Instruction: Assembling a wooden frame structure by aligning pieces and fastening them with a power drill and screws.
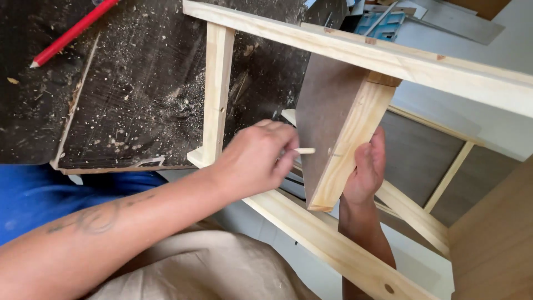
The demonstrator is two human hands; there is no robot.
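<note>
My left hand point(254, 160) pinches a short, pale wooden dowel point(305, 150) between thumb and fingers. The dowel's tip points at the side face of a pine upright point(355, 136) and sits just short of a small mark there. My right hand point(367, 166) wraps around that upright from behind and below. The upright joins a long pine rail point(422, 64) across the top. A brown hardboard panel point(323, 111) is fixed against the upright. Another pine upright point(216, 94) stands to the left, and a lower rail point(333, 244) runs beneath my hands.
A dark worktop point(139, 89) strewn with sawdust lies behind the frame, with a red pencil point(72, 33) on it at the top left. A blue tool point(383, 25) shows at the top. A light wood board point(494, 239) stands at the right. My lap point(211, 266) is below.
</note>
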